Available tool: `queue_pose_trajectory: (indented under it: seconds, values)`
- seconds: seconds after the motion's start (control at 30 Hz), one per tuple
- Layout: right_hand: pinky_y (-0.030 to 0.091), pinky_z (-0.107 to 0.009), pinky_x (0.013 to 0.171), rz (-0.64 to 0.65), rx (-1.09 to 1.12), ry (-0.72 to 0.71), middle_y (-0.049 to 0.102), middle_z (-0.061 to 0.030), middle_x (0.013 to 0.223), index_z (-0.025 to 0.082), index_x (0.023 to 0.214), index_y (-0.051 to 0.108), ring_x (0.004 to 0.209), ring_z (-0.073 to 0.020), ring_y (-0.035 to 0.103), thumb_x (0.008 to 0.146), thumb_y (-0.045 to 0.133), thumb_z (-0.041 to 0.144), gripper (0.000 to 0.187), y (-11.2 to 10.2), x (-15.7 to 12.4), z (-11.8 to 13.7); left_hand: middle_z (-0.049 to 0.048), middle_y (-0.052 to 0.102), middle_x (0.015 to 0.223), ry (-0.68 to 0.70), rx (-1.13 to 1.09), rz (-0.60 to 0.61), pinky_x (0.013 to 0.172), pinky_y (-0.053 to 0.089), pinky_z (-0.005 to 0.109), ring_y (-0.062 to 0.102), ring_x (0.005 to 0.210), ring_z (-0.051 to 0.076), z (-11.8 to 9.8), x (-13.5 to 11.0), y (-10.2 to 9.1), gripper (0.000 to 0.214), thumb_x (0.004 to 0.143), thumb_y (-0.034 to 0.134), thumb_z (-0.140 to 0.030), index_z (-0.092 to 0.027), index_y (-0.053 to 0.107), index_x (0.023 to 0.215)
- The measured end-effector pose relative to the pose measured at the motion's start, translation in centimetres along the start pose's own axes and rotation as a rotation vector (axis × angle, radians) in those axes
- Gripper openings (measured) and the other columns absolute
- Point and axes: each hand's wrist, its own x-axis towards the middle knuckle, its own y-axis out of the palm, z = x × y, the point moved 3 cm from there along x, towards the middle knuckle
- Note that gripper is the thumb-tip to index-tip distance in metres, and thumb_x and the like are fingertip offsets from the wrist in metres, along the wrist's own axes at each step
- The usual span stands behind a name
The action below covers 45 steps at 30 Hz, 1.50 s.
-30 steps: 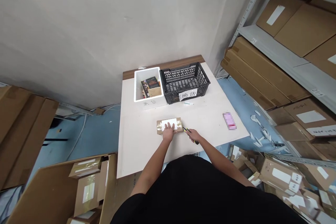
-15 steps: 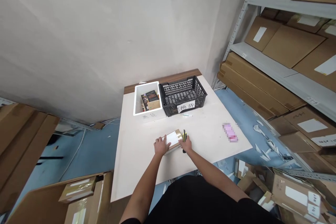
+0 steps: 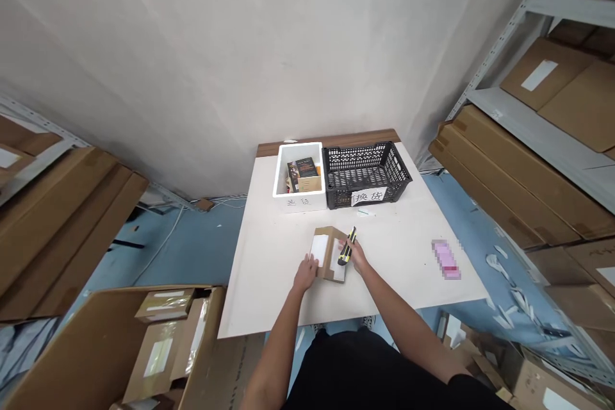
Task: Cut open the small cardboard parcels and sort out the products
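While left fingers (image 3: 312, 263) grip a small carton (image 3: 331, 245) and right fingers (image 3: 354, 248) clasp a cutter (image 3: 344, 255), pale surface (image 3: 264, 269) stands by grey wall (image 3: 269, 77), blue floor (image 3: 192, 256) around.

From the bench's (image 3: 269, 282) middle, a white foam box (image 3: 300, 205) of books (image 3: 305, 168) stands at eleven o'clock, just beside a black crate (image 3: 394, 191) at one. A blurred pink item (image 3: 444, 256) lies at three, shelving (image 3: 542, 122) with cartons (image 3: 509, 173) at two, an open carton (image 3: 91, 339) at eight.
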Motion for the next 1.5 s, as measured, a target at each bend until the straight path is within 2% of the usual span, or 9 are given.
queue_pose_trajectory:
  seconds: [0.17, 0.3, 0.5, 0.67, 0.83, 0.97, 1.1, 1.23, 1.5]
  values:
    - [0.058, -0.034, 0.081, -0.059, -0.137, 0.014, 0.076, -0.0109, 0.105, 0.024, 0.099, 0.057, 0.105, -0.0278, 0.073, 0.078, 0.064, 0.074, 0.055, 1.1, -1.4, -2.5, 0.0184, 0.024, 0.174, -0.101, -0.046, -0.066, 0.126, 0.032, 0.043, 0.03, 0.159, 0.028, 5.5, 0.1, -2.7, 0.067, 0.106, 0.022, -0.046, -0.011, 0.034, 0.163]
    - [0.058, -0.033, 0.078, -0.131, -0.328, 0.068, 0.074, -0.0092, 0.096, 0.024, 0.091, 0.057, 0.098, -0.0278, 0.073, 0.076, 0.061, 0.08, 0.058, 2.8, -2.2, -4.9, 0.0151, 0.012, 0.177, 0.001, -0.036, -0.001, 0.127, 0.03, 0.038, 0.017, 0.163, 0.027, 4.5, 0.2, -0.9, 0.08, 0.098, 0.048, -0.047, -0.014, 0.025, 0.166]
    - [0.056, -0.033, 0.084, -0.169, -0.31, -0.01, 0.074, -0.0078, 0.098, 0.025, 0.096, 0.057, 0.102, -0.0272, 0.073, 0.082, 0.06, 0.073, 0.05, 6.6, -2.8, -3.5, 0.0149, 0.005, 0.177, 0.041, -0.106, 0.058, 0.131, 0.025, 0.04, 0.01, 0.164, 0.028, 2.1, 0.9, 0.8, 0.086, 0.096, 0.046, -0.044, -0.008, 0.018, 0.168]
    - [0.055, -0.034, 0.088, 0.038, -0.367, -0.084, 0.074, -0.0056, 0.095, 0.024, 0.101, 0.062, 0.101, -0.0274, 0.072, 0.088, 0.062, 0.063, 0.04, 9.7, -4.1, 0.0, 0.0078, 0.032, 0.173, -0.065, -0.148, 0.072, 0.126, 0.035, 0.033, 0.037, 0.156, 0.023, 7.1, 0.4, -0.7, 0.068, 0.096, 0.045, -0.031, -0.021, 0.038, 0.163]
    - [0.051, -0.037, 0.099, 0.142, -0.602, -0.084, 0.075, -0.0042, 0.109, 0.025, 0.11, 0.066, 0.114, -0.0274, 0.066, 0.088, 0.066, 0.051, 0.035, 12.7, -5.6, -0.2, 0.01, 0.035, 0.172, -0.192, -0.196, -0.122, 0.129, 0.031, 0.039, 0.031, 0.159, 0.024, 11.6, -0.1, -3.7, 0.069, 0.098, 0.04, -0.025, -0.017, 0.032, 0.166]
    - [0.05, -0.035, 0.101, 0.12, -0.656, -0.107, 0.073, -0.0058, 0.122, 0.025, 0.116, 0.065, 0.119, -0.0265, 0.065, 0.091, 0.061, 0.049, 0.035, 13.2, -6.3, -1.0, 0.0069, 0.024, 0.176, -0.006, -0.183, -0.261, 0.126, 0.035, 0.035, 0.023, 0.162, 0.021, 8.8, 0.9, -6.3, 0.07, 0.102, 0.039, -0.039, -0.02, 0.025, 0.168]
    - [0.053, -0.032, 0.09, 0.045, -0.663, -0.118, 0.075, -0.0047, 0.104, 0.024, 0.102, 0.062, 0.105, -0.0253, 0.069, 0.093, 0.056, 0.055, 0.033, 12.6, -6.8, -1.0, 0.0166, 0.001, 0.178, 0.072, -0.012, -0.064, 0.12, 0.041, 0.045, 0.005, 0.164, 0.037, 5.7, 2.8, -6.9, 0.111, 0.084, 0.069, -0.056, -0.013, 0.012, 0.169]
    - [0.054, -0.031, 0.074, 0.045, -0.736, -0.13, 0.074, -0.0039, 0.084, 0.023, 0.111, 0.057, 0.079, -0.0243, 0.071, 0.1, 0.046, 0.052, 0.033, 12.5, -6.9, -0.1, 0.0108, -0.004, 0.179, 0.145, 0.119, 0.079, 0.121, 0.037, 0.052, 0.006, 0.163, 0.043, 5.8, 4.4, -7.6, 0.117, 0.078, 0.077, -0.059, -0.025, 0.013, 0.17]
    - [0.045, -0.029, 0.078, 0.089, -1.317, -0.214, 0.076, -0.0088, 0.108, 0.027, 0.148, 0.043, 0.095, -0.0262, 0.071, 0.102, 0.052, 0.03, 0.046, 18.7, -3.8, 3.6, 0.004, -0.005, 0.179, 0.09, 0.144, 0.089, 0.115, 0.039, 0.062, 0.012, 0.159, 0.05, 6.0, 5.4, -7.8, 0.119, 0.071, 0.083, -0.051, -0.034, 0.017, 0.169]
